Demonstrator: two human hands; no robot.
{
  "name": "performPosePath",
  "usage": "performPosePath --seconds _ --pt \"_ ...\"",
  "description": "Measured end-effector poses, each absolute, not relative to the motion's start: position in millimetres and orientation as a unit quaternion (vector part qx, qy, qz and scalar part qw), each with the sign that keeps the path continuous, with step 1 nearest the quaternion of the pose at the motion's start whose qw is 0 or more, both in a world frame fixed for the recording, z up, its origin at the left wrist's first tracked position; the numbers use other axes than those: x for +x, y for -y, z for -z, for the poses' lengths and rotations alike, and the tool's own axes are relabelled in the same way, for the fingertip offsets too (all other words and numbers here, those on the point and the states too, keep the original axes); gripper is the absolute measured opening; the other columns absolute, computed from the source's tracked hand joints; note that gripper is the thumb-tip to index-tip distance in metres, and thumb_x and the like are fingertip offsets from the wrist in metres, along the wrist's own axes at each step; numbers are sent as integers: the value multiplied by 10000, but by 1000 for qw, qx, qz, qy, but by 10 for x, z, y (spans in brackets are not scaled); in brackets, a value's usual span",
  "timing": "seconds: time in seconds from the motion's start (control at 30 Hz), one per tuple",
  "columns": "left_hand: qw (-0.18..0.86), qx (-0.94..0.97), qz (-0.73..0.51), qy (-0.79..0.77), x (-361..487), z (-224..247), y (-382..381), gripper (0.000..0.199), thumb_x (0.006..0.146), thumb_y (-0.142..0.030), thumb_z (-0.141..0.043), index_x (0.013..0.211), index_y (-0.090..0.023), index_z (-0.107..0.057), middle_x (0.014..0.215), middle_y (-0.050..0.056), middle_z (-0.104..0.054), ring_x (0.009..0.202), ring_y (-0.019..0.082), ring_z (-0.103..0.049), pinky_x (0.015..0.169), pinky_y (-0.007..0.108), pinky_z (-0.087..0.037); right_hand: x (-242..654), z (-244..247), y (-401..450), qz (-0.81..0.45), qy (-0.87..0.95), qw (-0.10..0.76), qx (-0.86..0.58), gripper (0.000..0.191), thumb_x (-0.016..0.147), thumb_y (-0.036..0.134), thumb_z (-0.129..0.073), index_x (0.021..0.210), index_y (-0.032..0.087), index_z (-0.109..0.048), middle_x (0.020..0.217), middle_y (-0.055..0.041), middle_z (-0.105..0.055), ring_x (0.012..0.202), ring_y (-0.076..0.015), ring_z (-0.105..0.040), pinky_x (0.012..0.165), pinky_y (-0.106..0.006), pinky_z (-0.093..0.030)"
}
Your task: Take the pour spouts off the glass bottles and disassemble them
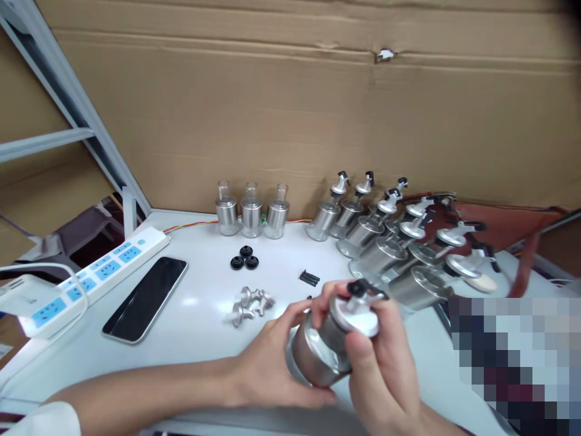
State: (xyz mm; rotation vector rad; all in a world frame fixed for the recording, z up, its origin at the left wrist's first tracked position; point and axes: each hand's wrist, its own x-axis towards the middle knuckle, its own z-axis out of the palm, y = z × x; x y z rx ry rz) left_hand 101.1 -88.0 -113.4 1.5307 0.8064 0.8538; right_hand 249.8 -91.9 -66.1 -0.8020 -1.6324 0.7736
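Note:
An oil dispenser bottle (313, 351), glass with a brushed-metal sleeve, is tilted above the front of the table. My left hand (267, 363) is wrapped round its base and side. Around the metal pour spout (356, 315) with a black stopper at the bottle's top, the fingers and thumb of my right hand (385, 369) are closed. Left of the bottle lie three silver spout pieces (249, 303). Beyond these sit three round black plugs (245, 260), and several thin black parts (309, 278) lie to their right.
Three bottles (251, 212) without spouts stand along the cardboard wall (272, 121). Several spouted bottles (385, 254) crowd the right side, near a brown bag (494, 230). A phone (145, 300) and a white power strip (102, 275) lie at the left.

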Motion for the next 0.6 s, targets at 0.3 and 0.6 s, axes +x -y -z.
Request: performPosePath --seconds 0.3,0.6 --pt "629 614 -353 -321 1085 1393 948 641 508 -175 -805 1073 -188 -503 1000 70 -609 876 263 -612 759 354 -503 2388 775 973 -357 675 538 -355 158 982 428 -422 1007 287 -489 722 0 -575 595 -157 -529 527 -267 -452" --pt "651 611 -355 -276 1086 1431 976 623 561 -182 -817 1096 -191 -496 1011 73 -606 936 271 -604 829 386 -494 2368 659 951 -474 594 552 -344 244 977 468 -439 1034 262 -558 697 16 -583 598 -121 -549 544 -222 -450"
